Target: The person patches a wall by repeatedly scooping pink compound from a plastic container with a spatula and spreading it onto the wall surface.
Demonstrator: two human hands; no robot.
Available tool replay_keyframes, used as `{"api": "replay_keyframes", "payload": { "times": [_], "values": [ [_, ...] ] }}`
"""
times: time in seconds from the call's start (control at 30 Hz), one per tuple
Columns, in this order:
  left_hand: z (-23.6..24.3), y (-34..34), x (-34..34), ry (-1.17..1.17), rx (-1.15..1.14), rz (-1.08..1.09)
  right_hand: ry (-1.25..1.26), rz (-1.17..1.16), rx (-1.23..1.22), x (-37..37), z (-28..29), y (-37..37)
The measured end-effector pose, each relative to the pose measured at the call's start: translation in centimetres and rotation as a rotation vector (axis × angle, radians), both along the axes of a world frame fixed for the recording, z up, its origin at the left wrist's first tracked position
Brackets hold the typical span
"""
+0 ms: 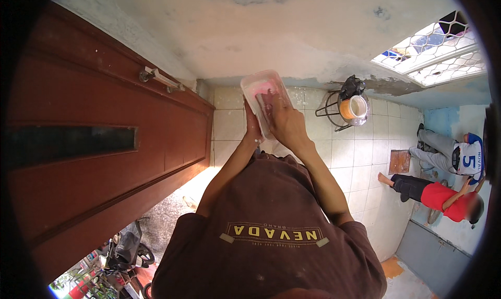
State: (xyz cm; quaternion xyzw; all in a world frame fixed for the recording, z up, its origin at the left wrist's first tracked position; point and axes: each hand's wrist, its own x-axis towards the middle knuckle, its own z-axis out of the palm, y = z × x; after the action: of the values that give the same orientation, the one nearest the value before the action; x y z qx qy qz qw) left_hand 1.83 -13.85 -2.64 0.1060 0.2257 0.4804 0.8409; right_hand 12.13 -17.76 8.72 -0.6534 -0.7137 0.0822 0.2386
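A translucent, pinkish plastic tub [249, 80] is held out in front of my body, close to the patched wall. Pink and whitish paste [259, 87] is smeared inside it. My left hand [252, 124] grips the tub from its left side, its fingers partly hidden beneath. Reaching into the tub from the right, my right hand [286, 122] is closed on a flat greyish scraper [263, 106]. The scraper lies against the paste inside; its handle is covered by my fingers.
A metal-legged stool [329, 111] by the wall bears an orange-and-white bucket [357, 107] and a black plastic bag [352, 87]. A brown door [104, 95] stands left. Two people [451, 202] are at far right, near a barred window [433, 51]. A motorcycle [128, 249] is at lower left.
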Motion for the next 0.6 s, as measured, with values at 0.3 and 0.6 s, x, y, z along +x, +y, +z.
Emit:
{"api": "replay_keyframes", "payload": {
  "times": [0.3,0.6],
  "values": [
    [0.4,2.5,3.0,0.013,0.111,0.083,-0.212,0.077,-0.087,4.7,-1.1,2.9],
    [1.9,4.5,8.0,-0.077,0.172,0.098,0.111,0.03,-0.176,10.5,3.5,6.9]
  ]
}}
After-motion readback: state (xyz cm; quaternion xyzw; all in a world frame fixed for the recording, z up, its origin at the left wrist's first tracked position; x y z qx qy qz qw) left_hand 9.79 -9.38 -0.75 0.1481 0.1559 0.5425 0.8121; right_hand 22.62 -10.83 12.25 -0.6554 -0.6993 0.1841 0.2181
